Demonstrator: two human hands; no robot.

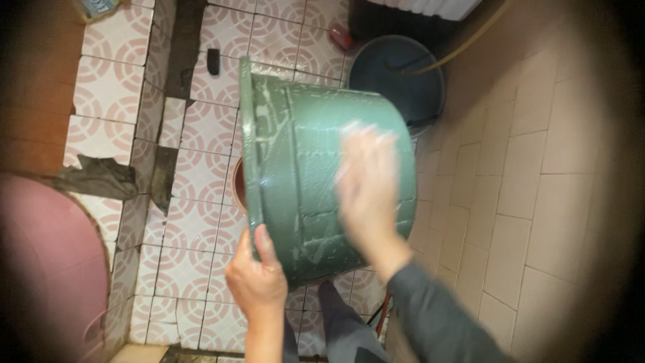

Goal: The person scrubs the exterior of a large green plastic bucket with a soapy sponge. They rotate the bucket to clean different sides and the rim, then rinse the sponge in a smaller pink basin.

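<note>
Home washroom: patterned floor tiles (208, 128), water bucket (396, 74).

Soapy green tub (316, 168) tilted sideways above tiles.

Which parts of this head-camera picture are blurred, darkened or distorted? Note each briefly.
Head view: the right hand is smeared by motion blur against the soapy green tub; the left hand, gripping the tub's rim, is sharp; the corners fall into dark vignette; the tiled floor lines bow slightly toward the edges; the pink basin at the left is soft and dim.
</note>
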